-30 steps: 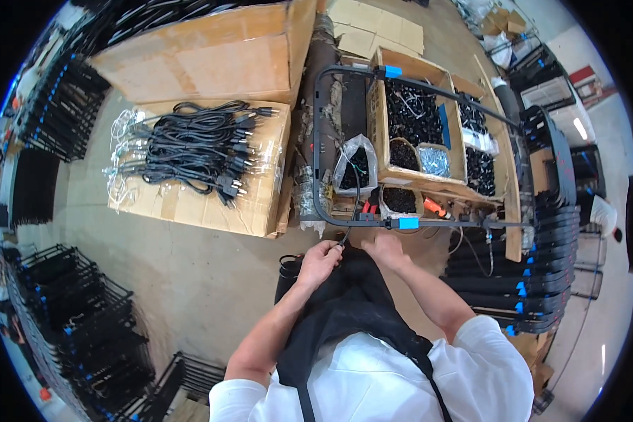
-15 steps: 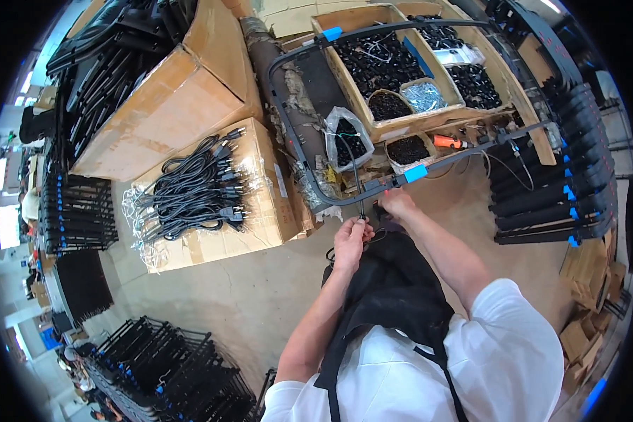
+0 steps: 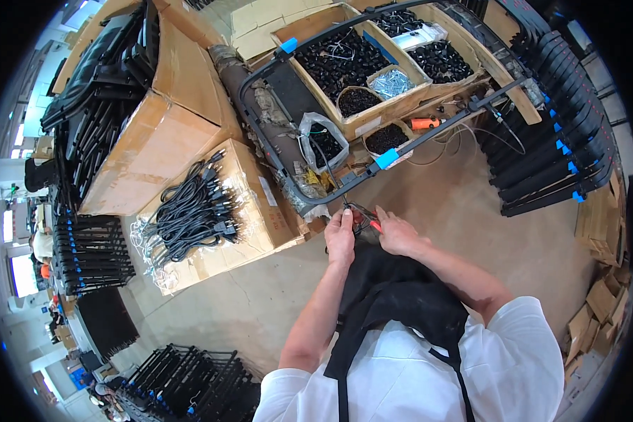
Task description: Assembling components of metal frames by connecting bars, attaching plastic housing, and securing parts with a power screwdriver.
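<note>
My left hand (image 3: 340, 238) pinches a thin black cable (image 3: 344, 200) between thumb and fingers, just below the near corner of a black tubular frame (image 3: 349, 183). Close to it on the right, my right hand (image 3: 399, 234) is closed around red-handled pliers (image 3: 375, 224). The pliers' jaws point toward the cable by my left fingertips; whether they grip it is too small to tell. A blue tape band (image 3: 387, 158) wraps the frame's near bar. Behind that bar stand a clear plastic bag (image 3: 305, 145) of small black parts and a tub (image 3: 408, 138) of dark screws.
A wooden divided box (image 3: 362, 126) holds black fittings and silver screws. An orange-handled tool (image 3: 425, 124) lies beside the tub. Bundled black power cords (image 3: 190, 214) rest on a carton (image 3: 260, 232) at left. Stacked black frames (image 3: 541, 183) stand at right, more at lower left.
My right hand has come back from near the frame's bar and now holds red-handled pliers beside my left hand. The whole view has shifted slightly; my left hand still pinches the cable.
</note>
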